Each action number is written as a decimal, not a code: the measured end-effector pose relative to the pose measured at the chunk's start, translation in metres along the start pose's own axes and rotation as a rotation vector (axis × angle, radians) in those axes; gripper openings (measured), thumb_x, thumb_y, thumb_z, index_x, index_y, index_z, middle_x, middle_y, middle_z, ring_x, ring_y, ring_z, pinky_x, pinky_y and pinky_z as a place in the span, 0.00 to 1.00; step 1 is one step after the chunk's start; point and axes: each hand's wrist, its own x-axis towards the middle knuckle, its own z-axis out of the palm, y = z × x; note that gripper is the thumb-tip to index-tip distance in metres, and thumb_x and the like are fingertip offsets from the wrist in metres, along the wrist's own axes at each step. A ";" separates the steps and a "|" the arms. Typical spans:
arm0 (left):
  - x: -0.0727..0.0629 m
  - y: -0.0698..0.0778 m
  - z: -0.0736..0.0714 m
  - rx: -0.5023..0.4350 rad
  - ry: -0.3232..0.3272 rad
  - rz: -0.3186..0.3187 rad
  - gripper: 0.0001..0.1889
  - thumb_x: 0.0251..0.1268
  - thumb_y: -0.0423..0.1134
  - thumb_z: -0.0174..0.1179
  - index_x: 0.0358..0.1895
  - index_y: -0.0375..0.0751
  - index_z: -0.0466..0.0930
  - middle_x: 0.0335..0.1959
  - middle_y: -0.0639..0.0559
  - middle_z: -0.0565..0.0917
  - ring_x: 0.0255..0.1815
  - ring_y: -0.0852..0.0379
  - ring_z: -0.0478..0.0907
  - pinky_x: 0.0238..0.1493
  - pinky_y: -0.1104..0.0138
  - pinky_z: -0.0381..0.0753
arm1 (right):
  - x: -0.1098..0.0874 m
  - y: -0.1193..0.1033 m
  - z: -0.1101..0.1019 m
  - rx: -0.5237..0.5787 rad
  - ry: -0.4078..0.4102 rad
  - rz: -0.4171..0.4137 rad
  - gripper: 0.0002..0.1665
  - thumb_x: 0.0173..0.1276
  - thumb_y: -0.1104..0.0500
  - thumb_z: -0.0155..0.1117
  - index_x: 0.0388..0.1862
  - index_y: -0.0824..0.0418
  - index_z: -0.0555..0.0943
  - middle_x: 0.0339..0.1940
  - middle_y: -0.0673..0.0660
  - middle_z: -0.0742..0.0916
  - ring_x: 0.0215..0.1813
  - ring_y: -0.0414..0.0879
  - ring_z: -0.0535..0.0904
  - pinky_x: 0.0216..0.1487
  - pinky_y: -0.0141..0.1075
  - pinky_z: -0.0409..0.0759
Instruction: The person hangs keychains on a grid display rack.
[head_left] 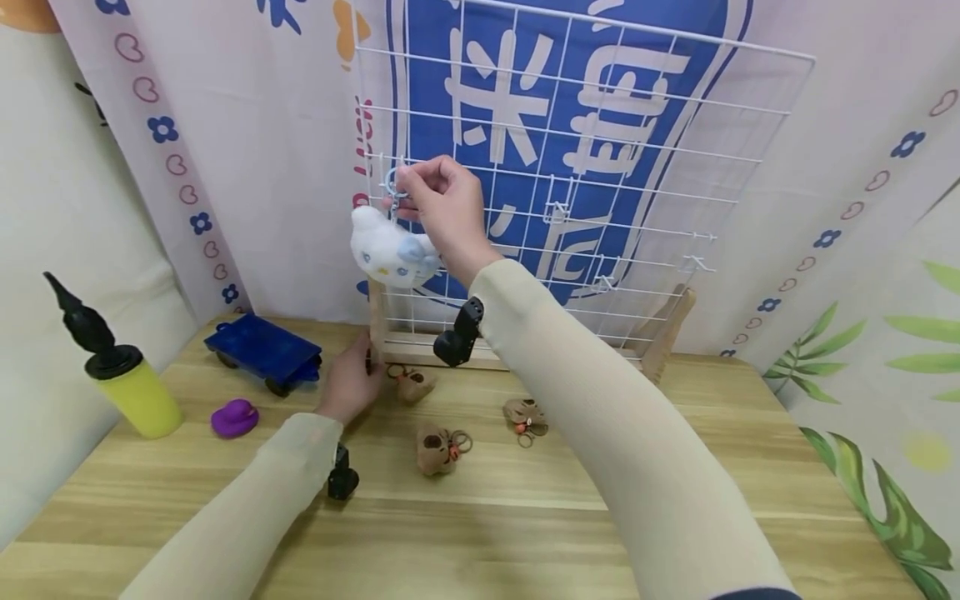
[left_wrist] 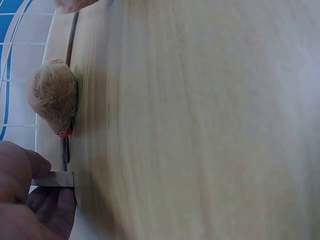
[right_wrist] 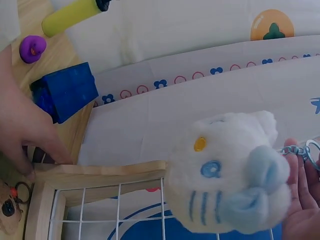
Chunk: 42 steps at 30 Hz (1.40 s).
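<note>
My right hand pinches the light blue ring of a white plush keychain at the upper left of a white wire grid rack. The plush, a cat-like head with a blue bow and yellow nose, dangles below the fingers; in the right wrist view its chain runs to the hand. Whether the ring sits on a hook cannot be made out. Low on the left, my left hand grips the rack's wooden stand between thumb and fingers.
Three brown plush keychains lie on the wooden table before the rack. To the left are a blue toy cart, a purple rubber duck and a yellow hand pump. Small wire hooks project from the grid.
</note>
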 end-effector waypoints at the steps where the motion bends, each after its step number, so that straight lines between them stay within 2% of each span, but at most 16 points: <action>1: 0.000 0.000 0.000 0.000 0.006 0.004 0.30 0.73 0.28 0.54 0.75 0.22 0.62 0.55 0.22 0.82 0.48 0.32 0.85 0.47 0.43 0.85 | 0.001 -0.001 0.000 -0.002 0.003 0.003 0.10 0.79 0.58 0.63 0.50 0.64 0.81 0.45 0.61 0.89 0.48 0.53 0.92 0.49 0.32 0.89; 7: -0.001 0.002 -0.002 0.014 0.007 0.000 0.30 0.72 0.27 0.54 0.75 0.21 0.62 0.55 0.21 0.82 0.49 0.31 0.84 0.49 0.42 0.84 | 0.001 -0.003 0.005 -0.055 -0.002 0.040 0.11 0.79 0.56 0.63 0.51 0.62 0.82 0.47 0.59 0.89 0.46 0.48 0.92 0.48 0.31 0.89; 13: 0.001 0.005 -0.001 0.016 -0.001 -0.018 0.30 0.73 0.27 0.54 0.76 0.23 0.61 0.59 0.21 0.81 0.53 0.29 0.84 0.53 0.40 0.83 | 0.001 0.001 0.007 -0.077 -0.013 0.068 0.11 0.79 0.56 0.62 0.51 0.63 0.82 0.49 0.60 0.89 0.45 0.47 0.91 0.48 0.31 0.89; 22: 0.003 0.009 -0.002 0.007 -0.015 -0.022 0.32 0.73 0.28 0.54 0.77 0.23 0.59 0.62 0.20 0.79 0.56 0.28 0.83 0.54 0.40 0.83 | 0.002 0.007 0.000 -0.101 -0.064 0.124 0.13 0.80 0.55 0.61 0.54 0.62 0.82 0.51 0.59 0.88 0.52 0.50 0.91 0.53 0.34 0.89; 31: 0.003 0.003 -0.002 0.013 -0.008 -0.019 0.32 0.72 0.27 0.53 0.77 0.23 0.59 0.63 0.20 0.79 0.58 0.27 0.82 0.56 0.39 0.83 | -0.002 0.011 -0.001 -0.145 -0.130 0.191 0.16 0.81 0.55 0.59 0.61 0.61 0.80 0.59 0.60 0.89 0.56 0.50 0.91 0.57 0.36 0.87; 36: 0.002 0.003 -0.002 0.016 -0.007 -0.017 0.32 0.72 0.27 0.53 0.77 0.22 0.59 0.63 0.19 0.79 0.58 0.26 0.82 0.56 0.38 0.83 | -0.005 0.016 -0.003 -0.158 -0.148 0.177 0.18 0.82 0.56 0.58 0.63 0.63 0.79 0.58 0.62 0.89 0.57 0.51 0.90 0.59 0.38 0.87; 42: -0.001 0.004 -0.003 0.029 0.000 -0.017 0.31 0.71 0.27 0.53 0.76 0.23 0.61 0.60 0.20 0.80 0.55 0.27 0.83 0.55 0.39 0.83 | -0.010 0.024 -0.007 -0.171 -0.156 0.166 0.17 0.82 0.58 0.58 0.60 0.67 0.82 0.54 0.63 0.89 0.53 0.52 0.90 0.59 0.38 0.87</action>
